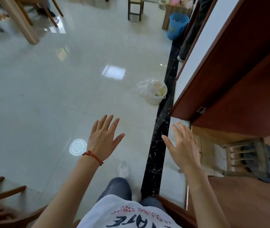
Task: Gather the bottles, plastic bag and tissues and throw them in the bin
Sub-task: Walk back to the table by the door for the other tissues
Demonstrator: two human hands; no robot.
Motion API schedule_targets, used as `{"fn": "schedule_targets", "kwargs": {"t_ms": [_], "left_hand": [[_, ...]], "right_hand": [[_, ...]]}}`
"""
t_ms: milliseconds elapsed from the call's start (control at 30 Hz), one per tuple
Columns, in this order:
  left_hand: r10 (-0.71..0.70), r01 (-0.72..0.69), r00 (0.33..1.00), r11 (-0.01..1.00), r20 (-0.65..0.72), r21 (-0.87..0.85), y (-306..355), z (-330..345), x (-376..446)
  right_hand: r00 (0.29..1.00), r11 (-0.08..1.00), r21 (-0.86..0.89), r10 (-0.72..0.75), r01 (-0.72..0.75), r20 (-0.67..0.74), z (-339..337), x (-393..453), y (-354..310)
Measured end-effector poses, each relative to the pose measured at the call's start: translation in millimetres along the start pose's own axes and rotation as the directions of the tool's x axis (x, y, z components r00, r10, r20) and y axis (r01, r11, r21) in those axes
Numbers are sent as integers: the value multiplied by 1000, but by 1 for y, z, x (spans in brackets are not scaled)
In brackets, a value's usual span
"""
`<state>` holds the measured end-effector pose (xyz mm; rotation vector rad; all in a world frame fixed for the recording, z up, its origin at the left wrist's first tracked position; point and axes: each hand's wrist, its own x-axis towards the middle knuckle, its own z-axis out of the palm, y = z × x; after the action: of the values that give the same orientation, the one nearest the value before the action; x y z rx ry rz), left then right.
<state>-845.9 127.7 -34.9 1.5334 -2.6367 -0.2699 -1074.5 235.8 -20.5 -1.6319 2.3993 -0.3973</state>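
Left grip (103, 139): fingers spread, empty.
Right grip (182, 148): fingers spread, empty.
Plastic bag (143, 87): ahead of both grips; probably light, limp, slippery. Pinch its bunched film.
Bin (177, 25): far beyond.

The left hand (103, 138) and right hand (182, 148) hang side by side above the floor (48, 96), both spread and holding nothing, the right one over the strip (160, 145) that runs along the floor's right edge. Ahead of them a small bin (156, 93) stands on the floor just left of that strip with a plastic bag (141, 87) touching its left side (what lies inside is unclear). Far ahead a bucket (177, 26) stands beside the wall (201, 51), a stool (135, 7) to its left and a table leg (20, 22) farther left.
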Motion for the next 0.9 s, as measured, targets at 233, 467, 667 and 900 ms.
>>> {"fn": "schedule_targets", "kwargs": {"t_ms": [233,467,667,900], "left_hand": [[17,-17,1000,1000,7,-8,-29,3,107],[-29,29,1000,1000,8,3,-79,-12,208],[-180,179,983,984,-38,-21,-126,-23,247],[-439,435,895,898,-83,-66,-175,-30,257]], "right_hand": [[999,999,-42,-25,24,-24,15,106,-5],[996,992,-92,-91,89,-17,15,225,-43],[973,967,-103,-230,231,24,27,304,-86],[859,856,-80,-504,511,95,54,391,-156]]}}
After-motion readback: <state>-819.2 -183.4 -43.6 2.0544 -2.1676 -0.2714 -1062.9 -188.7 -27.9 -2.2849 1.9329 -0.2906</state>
